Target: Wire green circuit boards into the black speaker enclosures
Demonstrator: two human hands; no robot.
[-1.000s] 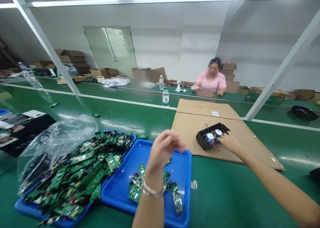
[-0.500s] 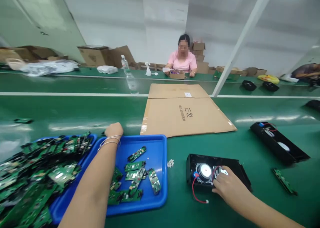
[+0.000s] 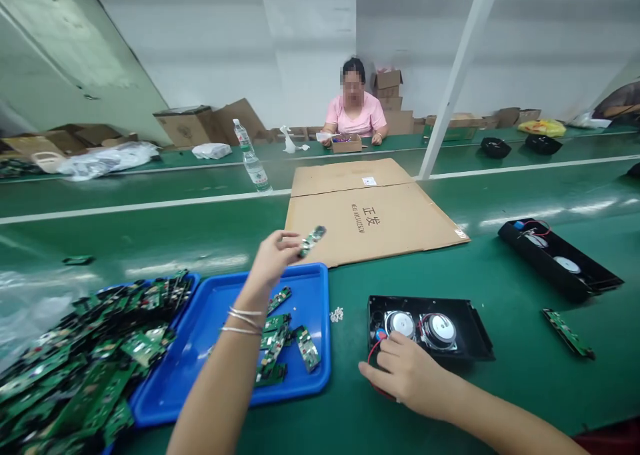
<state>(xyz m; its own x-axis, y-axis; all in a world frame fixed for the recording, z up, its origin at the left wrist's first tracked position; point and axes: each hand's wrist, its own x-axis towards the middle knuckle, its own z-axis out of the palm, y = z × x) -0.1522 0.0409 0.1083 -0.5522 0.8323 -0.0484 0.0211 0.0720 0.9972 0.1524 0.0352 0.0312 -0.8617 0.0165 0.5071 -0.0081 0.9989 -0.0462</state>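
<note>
My left hand (image 3: 274,258) is raised over the far edge of a blue tray (image 3: 324,348) and pinches a small green circuit board (image 3: 312,240) by one end. Several similar boards (image 3: 306,348) lie in that tray. My right hand (image 3: 407,375) is at the near left side of a black speaker box (image 3: 467,328), its fingers closed around a thin red wire (image 3: 371,354). Two round speakers (image 3: 440,331) show inside the box. The wire's free end is mostly hidden beneath the hand.
A heap of circuit boards (image 3: 90,368) fills the left side. Small white pieces (image 3: 337,315) lie beside the tray. Flat cardboard (image 3: 340,208) covers the middle. At right are another speaker box (image 3: 560,258) and a loose board (image 3: 567,333). A co-worker (image 3: 356,112) sits opposite.
My left hand has come up and right from the tray's far left edge, now with a circuit board. My right hand has shifted left from the right-hand speaker to the red wire.
</note>
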